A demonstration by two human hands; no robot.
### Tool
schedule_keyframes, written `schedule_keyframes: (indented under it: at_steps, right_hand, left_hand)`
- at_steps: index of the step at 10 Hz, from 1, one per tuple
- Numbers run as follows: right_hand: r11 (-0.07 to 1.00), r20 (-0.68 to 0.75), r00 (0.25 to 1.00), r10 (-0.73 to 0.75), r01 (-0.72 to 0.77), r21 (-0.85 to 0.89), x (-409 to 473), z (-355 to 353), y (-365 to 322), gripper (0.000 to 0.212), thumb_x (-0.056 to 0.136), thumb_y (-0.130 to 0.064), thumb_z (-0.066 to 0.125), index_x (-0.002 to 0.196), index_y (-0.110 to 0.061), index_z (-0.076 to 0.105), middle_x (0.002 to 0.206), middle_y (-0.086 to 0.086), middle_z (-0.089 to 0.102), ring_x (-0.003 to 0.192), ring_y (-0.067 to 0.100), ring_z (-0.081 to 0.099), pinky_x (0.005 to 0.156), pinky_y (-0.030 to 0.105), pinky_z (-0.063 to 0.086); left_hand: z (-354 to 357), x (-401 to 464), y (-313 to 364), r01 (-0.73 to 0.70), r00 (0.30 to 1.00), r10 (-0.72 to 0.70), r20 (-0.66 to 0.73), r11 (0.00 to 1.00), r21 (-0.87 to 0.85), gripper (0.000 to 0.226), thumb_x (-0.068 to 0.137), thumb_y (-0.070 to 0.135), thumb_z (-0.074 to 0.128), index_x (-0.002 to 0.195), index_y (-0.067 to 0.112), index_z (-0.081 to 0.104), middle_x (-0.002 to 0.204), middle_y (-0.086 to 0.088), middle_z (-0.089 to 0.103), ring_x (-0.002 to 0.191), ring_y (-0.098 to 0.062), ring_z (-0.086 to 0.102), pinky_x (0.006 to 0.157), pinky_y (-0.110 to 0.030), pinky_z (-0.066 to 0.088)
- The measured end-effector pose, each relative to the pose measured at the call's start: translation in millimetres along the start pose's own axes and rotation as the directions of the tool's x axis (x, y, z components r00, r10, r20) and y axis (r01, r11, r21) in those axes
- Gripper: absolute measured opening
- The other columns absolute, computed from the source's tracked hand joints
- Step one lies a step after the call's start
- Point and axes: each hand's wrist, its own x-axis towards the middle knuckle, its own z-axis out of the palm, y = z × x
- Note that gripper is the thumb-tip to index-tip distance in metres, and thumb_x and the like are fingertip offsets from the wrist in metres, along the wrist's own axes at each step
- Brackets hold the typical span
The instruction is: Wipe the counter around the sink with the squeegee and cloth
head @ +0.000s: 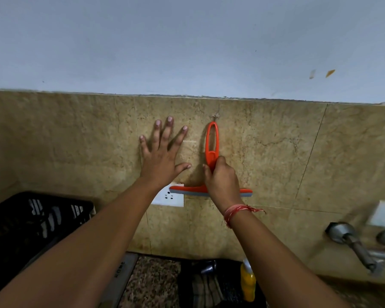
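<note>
An orange squeegee [212, 143] hangs upright against the tan tiled wall, its looped handle just under a small wall hook [215, 117] and its grey-edged blade across the bottom. My right hand [221, 181] is closed around the lower part of the handle, just above the blade. My left hand [163, 153] is spread flat on the tile to the left of the squeegee, fingers apart, holding nothing. A dark striped cloth [206, 287] lies on the speckled counter [151, 283] below.
A black crate [31, 221] stands at the left. A white power socket [171, 198] sits on the wall under my left wrist. A yellow bottle [247, 283] stands on the counter. Metal taps [353, 243] stick out of the wall at the right.
</note>
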Motion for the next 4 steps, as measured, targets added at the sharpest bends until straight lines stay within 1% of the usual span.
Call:
schedule_keyframes:
  at_steps: [1,2,3,4]
  right_hand:
    - [1.0,-0.003,1.0,0.004,-0.004,0.016,-1.5,2.3,2.5,0.028,0.096,-0.031,0.058,0.108,-0.006,0.051,0.095,0.014,0.066,0.086,0.033,0.064,0.064,0.03,0.038]
    - [0.999,0.003,1.0,0.016,-0.016,0.035,-5.3,0.5,6.7,0.034,0.092,-0.036,0.064,0.106,-0.008,0.051,0.096,0.011,0.065,0.086,0.03,0.064,0.067,0.032,0.045]
    - [0.999,-0.025,1.0,0.005,-0.004,0.041,-16.2,-4.6,12.6,0.042,0.088,-0.042,0.067,0.112,-0.011,0.051,0.105,0.007,0.064,0.096,0.026,0.062,0.078,0.036,0.051]
    - [0.997,-0.111,0.993,-0.027,0.018,-0.077,-23.4,-17.7,14.9,0.047,0.089,-0.048,0.063,0.12,-0.014,0.05,0.115,0.004,0.061,0.108,0.024,0.056,0.085,0.039,0.05]
  left_hand:
    - [-1.2,-1.6,2.0,0.006,1.0,-0.006,0.015,1.0,-0.013,0.109,0.075,0.076,0.054,0.154,0.038,-0.01,0.164,-0.003,-0.016,0.15,-0.033,-0.015,0.108,-0.076,0.015]
    - [-7.3,-3.0,6.8,0.029,0.998,-0.025,0.058,0.998,-0.055,0.109,0.076,0.07,0.059,0.154,0.039,-0.011,0.163,-0.002,-0.02,0.15,-0.032,-0.018,0.111,-0.073,0.013]
    - [-15.9,-9.7,11.8,0.047,0.996,-0.037,0.085,0.993,-0.108,0.104,0.081,0.058,0.064,0.155,0.038,-0.007,0.163,-0.001,-0.022,0.15,-0.032,-0.015,0.115,-0.066,0.012]
    - [-26.5,-19.3,18.7,0.082,0.996,-0.075,0.047,0.983,-0.164,0.08,0.084,0.039,0.064,0.153,0.029,0.023,0.164,-0.005,0.007,0.148,-0.033,0.012,0.115,-0.056,0.022]
